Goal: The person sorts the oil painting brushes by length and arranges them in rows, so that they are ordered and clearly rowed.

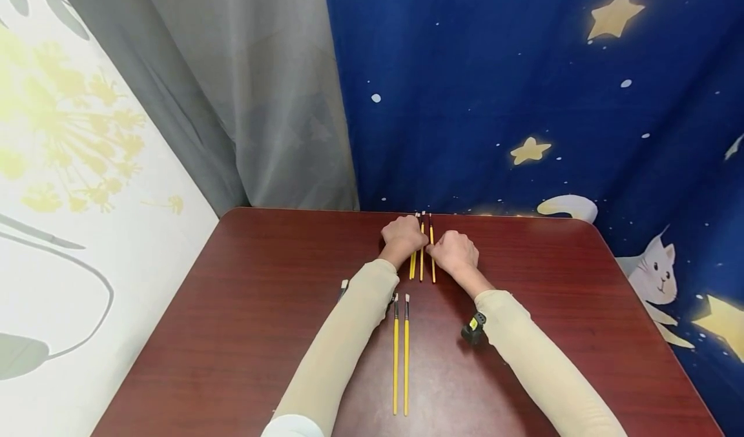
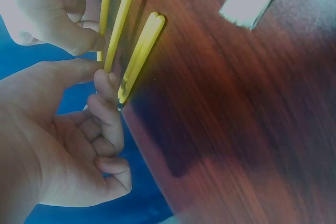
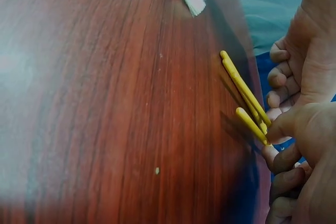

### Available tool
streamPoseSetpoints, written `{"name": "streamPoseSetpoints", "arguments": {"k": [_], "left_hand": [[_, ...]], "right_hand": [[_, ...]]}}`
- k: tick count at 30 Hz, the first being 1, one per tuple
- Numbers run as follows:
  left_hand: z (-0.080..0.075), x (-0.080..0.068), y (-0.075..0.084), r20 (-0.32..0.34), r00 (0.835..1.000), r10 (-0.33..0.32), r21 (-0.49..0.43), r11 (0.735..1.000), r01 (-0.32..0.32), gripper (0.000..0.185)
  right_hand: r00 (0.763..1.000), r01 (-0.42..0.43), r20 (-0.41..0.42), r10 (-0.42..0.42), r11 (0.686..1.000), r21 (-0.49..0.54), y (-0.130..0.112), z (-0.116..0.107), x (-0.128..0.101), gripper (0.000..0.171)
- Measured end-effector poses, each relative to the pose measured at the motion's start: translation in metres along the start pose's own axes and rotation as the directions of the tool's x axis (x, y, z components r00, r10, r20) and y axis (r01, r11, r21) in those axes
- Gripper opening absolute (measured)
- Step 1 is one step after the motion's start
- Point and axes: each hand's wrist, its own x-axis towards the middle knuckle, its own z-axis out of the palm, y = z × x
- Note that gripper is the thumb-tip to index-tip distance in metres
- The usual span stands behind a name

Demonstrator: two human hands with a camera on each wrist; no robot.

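Observation:
Near the far edge of the table, both hands are side by side over several yellow-handled paintbrushes with pale bristles pointing away. My left hand (image 1: pixel 403 235) has thumb and forefinger pinching a paintbrush (image 2: pixel 119 24), its other fingers curled. Just to the right, my right hand (image 1: pixel 455 252) pinches another paintbrush (image 1: pixel 433 263) between thumb and forefinger. Left of these, two paintbrushes (image 2: pixel 142 56) lie close together, their handle ends toward me. The fingers cover the middle parts of the held brushes.
Two more paintbrushes (image 1: pixel 406 366) lie parallel on the reddish-brown table (image 1: pixel 279 282), closer to me. A wider white-bristled brush (image 1: pixel 344 284) is partly hidden under my left forearm. Grey curtain (image 1: pixel 279 101) and blue star-patterned curtain (image 1: pixel 453 101) hang behind the far edge.

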Motion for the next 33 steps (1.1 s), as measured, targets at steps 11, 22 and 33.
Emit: {"name": "streamPoseSetpoints", "arguments": {"k": [11, 22, 33], "left_hand": [[0.0009, 0.0024, 0.0016, -0.002, 1.000, 0.008, 0.054, 0.998, -0.008, 0.022], [0.0034, 0.0004, 0.0050, -0.005, 1.000, -0.003, 0.086, 0.996, 0.003, 0.026], [0.0041, -0.0061, 0.0057, -0.046, 0.999, 0.007, 0.079, 0.997, -0.003, 0.027]], "right_hand": [[1.000, 0.013, 0.011, -0.013, 1.000, -0.009, -0.0060, 0.0032, 0.0030, 0.042], [0.999, 0.035, 0.029, -0.035, 0.999, -0.003, -0.0041, 0.0029, 0.0004, 0.040], [0.996, 0.041, 0.078, -0.040, 0.999, -0.014, -0.0031, 0.0015, 0.0046, 0.040]]}}
